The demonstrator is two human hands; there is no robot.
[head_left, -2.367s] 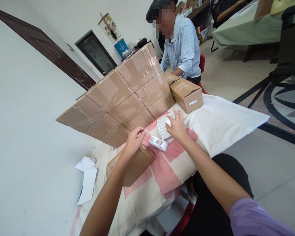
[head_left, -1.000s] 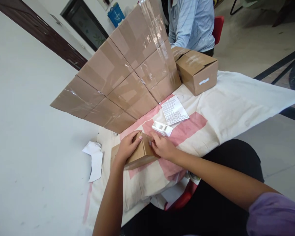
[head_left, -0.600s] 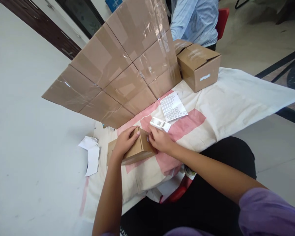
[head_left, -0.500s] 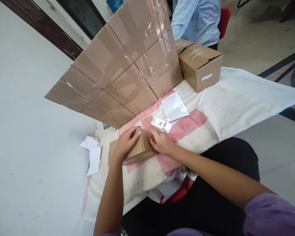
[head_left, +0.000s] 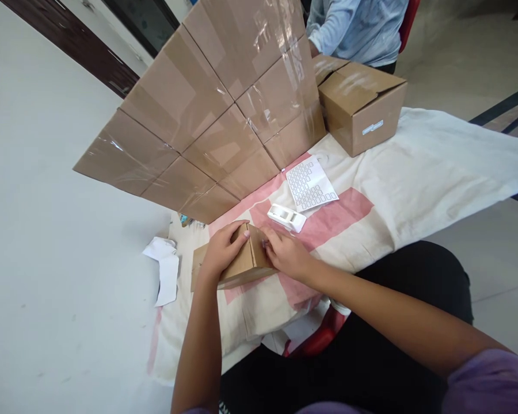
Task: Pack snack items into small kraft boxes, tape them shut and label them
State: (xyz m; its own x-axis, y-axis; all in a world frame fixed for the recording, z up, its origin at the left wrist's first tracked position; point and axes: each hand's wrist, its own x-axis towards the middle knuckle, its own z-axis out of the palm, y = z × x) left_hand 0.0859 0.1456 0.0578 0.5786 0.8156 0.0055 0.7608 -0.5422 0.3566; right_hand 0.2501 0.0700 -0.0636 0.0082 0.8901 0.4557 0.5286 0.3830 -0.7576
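A small brown cardboard box [head_left: 246, 261] lies on the cloth-covered table [head_left: 414, 172] in front of me. My left hand [head_left: 222, 250] rests on its top with fingers curled over the far edge, holding it. My right hand [head_left: 285, 253] presses its fingertips against the box's right end face, fingers together. A white tape dispenser [head_left: 286, 218] sits just beyond my right hand. A white sheet of small stickers [head_left: 311, 184] lies farther out.
A wall of stacked, taped cardboard boxes [head_left: 216, 109] stands at the far left. A single larger box [head_left: 362, 103] sits at the far side, where another person in a light blue shirt [head_left: 358, 29] sits. Crumpled white paper [head_left: 164, 270] lies on the floor at left.
Earlier my right hand was on the sticker sheet and my left hand pinched something small. Both hands have since come back onto the small box and stayed there; only the view shifted.
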